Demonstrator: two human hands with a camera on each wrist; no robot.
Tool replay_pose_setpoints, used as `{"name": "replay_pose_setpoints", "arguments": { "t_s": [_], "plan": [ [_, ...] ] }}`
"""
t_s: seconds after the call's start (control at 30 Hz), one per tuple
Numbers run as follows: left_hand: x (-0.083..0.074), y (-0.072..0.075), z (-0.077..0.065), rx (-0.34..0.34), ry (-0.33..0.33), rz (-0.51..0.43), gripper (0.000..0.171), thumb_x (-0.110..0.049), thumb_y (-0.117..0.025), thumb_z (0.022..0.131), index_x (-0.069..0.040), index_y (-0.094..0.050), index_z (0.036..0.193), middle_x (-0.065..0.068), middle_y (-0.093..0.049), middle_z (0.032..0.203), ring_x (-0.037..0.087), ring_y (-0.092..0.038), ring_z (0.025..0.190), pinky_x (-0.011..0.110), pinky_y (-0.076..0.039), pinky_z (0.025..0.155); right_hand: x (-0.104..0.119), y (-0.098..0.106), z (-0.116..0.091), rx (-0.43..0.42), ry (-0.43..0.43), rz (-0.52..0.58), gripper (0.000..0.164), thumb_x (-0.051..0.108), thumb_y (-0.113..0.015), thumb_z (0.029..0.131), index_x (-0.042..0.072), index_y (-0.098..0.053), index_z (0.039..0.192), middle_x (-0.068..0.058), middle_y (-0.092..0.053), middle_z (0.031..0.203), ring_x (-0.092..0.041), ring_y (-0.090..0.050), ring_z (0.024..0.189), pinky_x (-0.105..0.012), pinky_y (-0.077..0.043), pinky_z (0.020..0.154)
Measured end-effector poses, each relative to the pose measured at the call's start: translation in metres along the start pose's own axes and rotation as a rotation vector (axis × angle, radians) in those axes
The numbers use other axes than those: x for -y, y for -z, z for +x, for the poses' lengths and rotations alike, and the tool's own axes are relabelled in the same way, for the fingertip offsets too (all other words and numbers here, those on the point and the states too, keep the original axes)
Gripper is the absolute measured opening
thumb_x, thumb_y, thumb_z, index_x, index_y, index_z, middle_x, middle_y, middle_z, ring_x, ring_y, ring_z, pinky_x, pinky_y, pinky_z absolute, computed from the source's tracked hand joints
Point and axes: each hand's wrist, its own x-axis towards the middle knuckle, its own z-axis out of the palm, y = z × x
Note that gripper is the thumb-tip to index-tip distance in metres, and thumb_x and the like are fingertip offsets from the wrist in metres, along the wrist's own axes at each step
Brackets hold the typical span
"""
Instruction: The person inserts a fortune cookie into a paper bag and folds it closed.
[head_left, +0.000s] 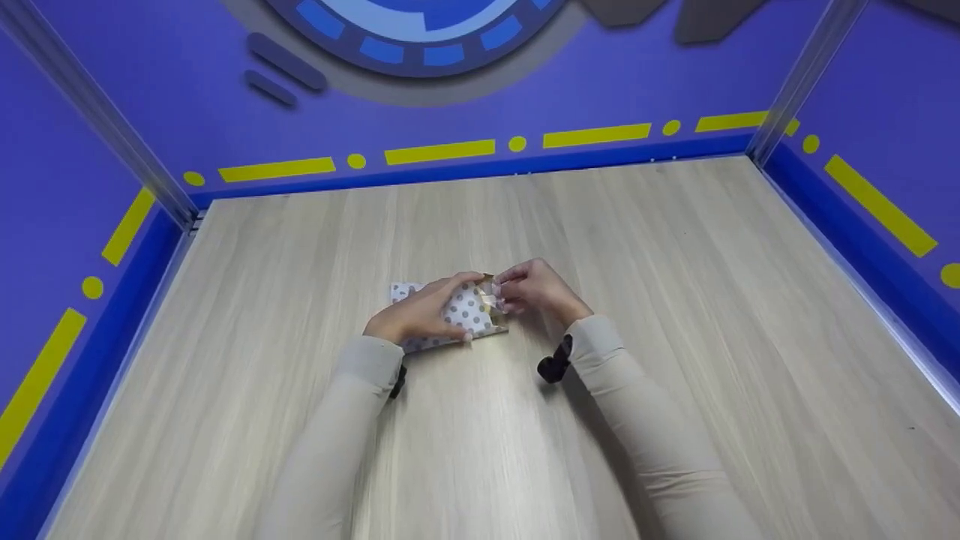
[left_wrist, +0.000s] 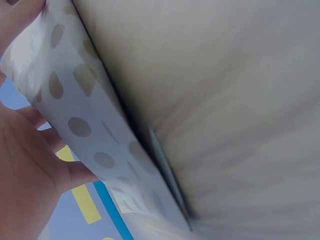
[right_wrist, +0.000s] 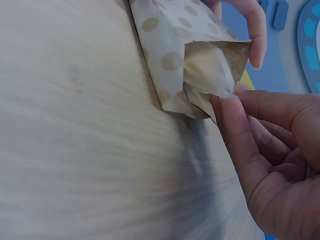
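A white paper bag [head_left: 466,309] with grey polka dots lies on its side on the table, its brown-lined mouth open toward the right. My left hand [head_left: 424,311] grips it across the middle, thumb along the near side and fingers over the far side. At the mouth, my right hand [head_left: 541,289] pinches the edge of a thin translucent wrapper [right_wrist: 222,75] between thumb and index finger. Inside that wrapper shows something pale yellowish, mostly hidden by the bag. In the left wrist view, the bag's dotted side [left_wrist: 80,125] runs along the tabletop.
The wood-grain table [head_left: 480,450] extends around both hands. Blue-purple panels [head_left: 480,120] with yellow dashes enclose its back and sides. Dark wrist cameras [head_left: 553,367] hang beneath both light sleeves.
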Motion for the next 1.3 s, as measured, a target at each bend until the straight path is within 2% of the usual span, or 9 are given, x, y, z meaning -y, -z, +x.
{"name": "replay_pose_setpoints", "arguments": {
  "t_s": [0.23,0.4,0.63,0.83,1.07,1.3],
  "plan": [
    [-0.001,-0.001,0.000,0.009,0.014,-0.032,0.096,-0.034,-0.082,0.075,-0.041,-0.022,0.149,0.005,-0.033,0.153,0.024,-0.039,0.133,0.045,-0.038,0.105,0.000,-0.007,0.003,-0.015,-0.019,0.007,0.024,0.000,-0.065,0.088,-0.009,-0.065,0.110,-0.006,-0.067,0.081,-0.009,-0.065,0.059,-0.023,-0.056,0.061],
    [-0.001,-0.002,0.000,0.014,0.021,-0.046,0.096,-0.034,-0.082,0.076,-0.040,-0.021,0.149,0.006,-0.031,0.154,0.025,-0.036,0.136,0.046,-0.036,0.108,-0.001,-0.012,0.004,-0.028,-0.021,0.031,0.024,0.000,-0.066,0.087,-0.009,-0.066,0.110,-0.005,-0.067,0.081,-0.008,-0.064,0.059,-0.021,-0.055,0.059],
    [-0.002,-0.001,0.000,0.013,0.021,-0.069,0.095,-0.032,-0.082,0.076,-0.039,-0.020,0.148,0.008,-0.035,0.149,0.024,-0.046,0.120,0.042,-0.042,0.098,-0.001,-0.019,0.005,-0.030,-0.021,0.076,0.023,-0.002,-0.065,0.087,-0.009,-0.066,0.109,-0.004,-0.068,0.081,-0.007,-0.065,0.060,-0.020,-0.056,0.061],
    [-0.002,-0.001,-0.001,0.008,0.003,-0.103,0.092,-0.035,-0.081,0.075,-0.035,-0.024,0.147,0.008,-0.040,0.142,0.024,-0.049,0.114,0.039,-0.043,0.094,0.001,-0.021,0.004,-0.026,-0.013,0.074,0.025,0.000,-0.066,0.087,-0.009,-0.066,0.111,-0.005,-0.069,0.086,-0.007,-0.065,0.063,-0.020,-0.055,0.062],
    [-0.001,-0.001,0.000,-0.006,0.016,-0.072,0.083,-0.040,-0.080,0.075,-0.035,-0.030,0.141,0.004,-0.042,0.143,0.022,-0.049,0.114,0.040,-0.043,0.095,-0.004,-0.015,0.002,-0.001,-0.031,0.110,0.030,0.004,-0.067,0.088,-0.006,-0.064,0.117,-0.005,-0.069,0.092,-0.009,-0.066,0.071,-0.021,-0.056,0.067],
    [0.000,-0.001,-0.001,-0.015,0.020,-0.027,0.088,-0.042,-0.081,0.074,-0.036,-0.029,0.144,0.007,-0.039,0.148,0.025,-0.046,0.125,0.046,-0.041,0.101,-0.007,-0.008,0.001,0.020,-0.021,0.146,0.032,0.005,-0.067,0.088,-0.006,-0.063,0.118,-0.006,-0.068,0.087,-0.012,-0.068,0.073,-0.024,-0.057,0.070]
  ]
}}
